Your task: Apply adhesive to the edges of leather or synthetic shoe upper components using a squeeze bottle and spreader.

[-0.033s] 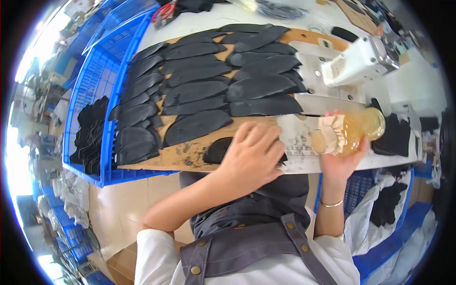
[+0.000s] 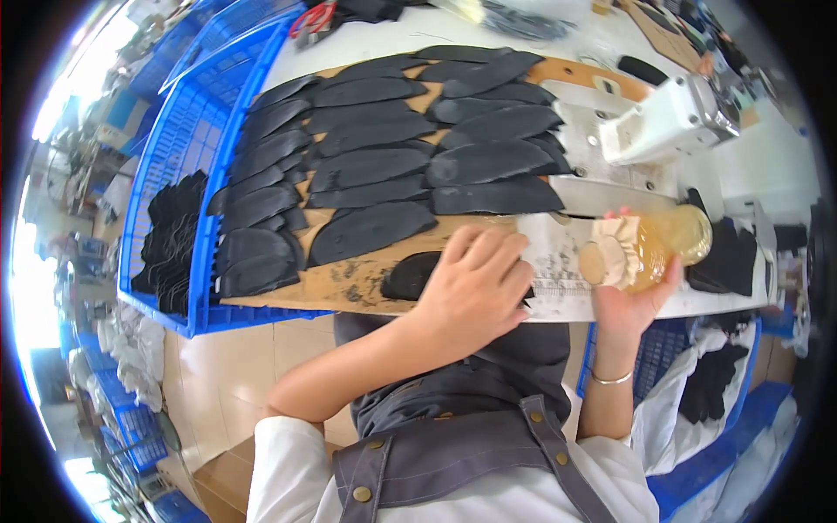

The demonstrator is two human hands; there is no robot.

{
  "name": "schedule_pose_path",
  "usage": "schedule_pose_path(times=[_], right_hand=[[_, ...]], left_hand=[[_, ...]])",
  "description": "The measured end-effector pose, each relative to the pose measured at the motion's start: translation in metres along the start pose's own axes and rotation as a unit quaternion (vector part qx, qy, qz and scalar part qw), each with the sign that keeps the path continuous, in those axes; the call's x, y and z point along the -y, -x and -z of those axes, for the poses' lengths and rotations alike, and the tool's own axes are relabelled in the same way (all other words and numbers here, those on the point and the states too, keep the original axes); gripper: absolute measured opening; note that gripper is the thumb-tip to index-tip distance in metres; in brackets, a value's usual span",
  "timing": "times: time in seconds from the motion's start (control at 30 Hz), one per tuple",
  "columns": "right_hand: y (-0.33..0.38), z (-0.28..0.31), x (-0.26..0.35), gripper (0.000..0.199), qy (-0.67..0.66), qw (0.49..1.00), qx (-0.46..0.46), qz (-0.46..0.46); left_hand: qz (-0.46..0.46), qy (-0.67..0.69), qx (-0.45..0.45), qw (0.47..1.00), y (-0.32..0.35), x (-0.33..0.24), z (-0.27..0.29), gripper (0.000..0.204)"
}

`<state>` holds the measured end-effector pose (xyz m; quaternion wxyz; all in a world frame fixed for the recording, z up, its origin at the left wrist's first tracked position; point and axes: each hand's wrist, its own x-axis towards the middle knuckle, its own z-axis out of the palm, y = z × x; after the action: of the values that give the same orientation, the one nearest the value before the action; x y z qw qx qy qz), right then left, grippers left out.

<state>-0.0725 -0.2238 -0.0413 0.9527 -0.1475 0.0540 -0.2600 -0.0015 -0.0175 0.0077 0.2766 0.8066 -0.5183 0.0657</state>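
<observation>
My left hand (image 2: 478, 283) is closed, its fingers curled over the right end of a flat black curved piece (image 2: 408, 276) at the table's near edge; the fingertips are partly hidden. In my right hand (image 2: 635, 296) lies a clear bottle (image 2: 652, 253) of amber liquid, tilted on its side with its cloth-wrapped mouth (image 2: 608, 254) toward my left hand. Beyond my hands, several similar black pieces (image 2: 370, 174) lie in overlapping rows on a brown board (image 2: 344, 283). A white strip with ruler marks (image 2: 554, 288) shows between my hands.
A white sewing-machine-like head (image 2: 654, 126) stands at the far right on a metal plate (image 2: 580, 122). A blue crate (image 2: 166, 148) with black pieces is at the left. Red-handled scissors (image 2: 314, 19) lie at the back. More black pieces (image 2: 728, 257) sit beyond the bottle.
The whole scene has shifted slightly to the right in the picture. My hands keep their holds on the black piece and the bottle.
</observation>
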Motion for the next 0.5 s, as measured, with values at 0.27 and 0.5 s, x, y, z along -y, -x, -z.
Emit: schedule_pose_path(times=[0.27, 0.5], right_hand=[[0.0, -0.002, 0.002, 0.064, 0.029, 0.999, -0.02, 0.003], [-0.003, 0.005, 0.004, 0.062, 0.03, 1.0, -0.009, 0.002]], left_hand=[[0.053, 0.02, -0.076, 0.996, 0.009, 0.005, 0.005, 0.039], [0.11, 0.057, -0.155, 0.98, 0.023, 0.014, 0.01, 0.026]])
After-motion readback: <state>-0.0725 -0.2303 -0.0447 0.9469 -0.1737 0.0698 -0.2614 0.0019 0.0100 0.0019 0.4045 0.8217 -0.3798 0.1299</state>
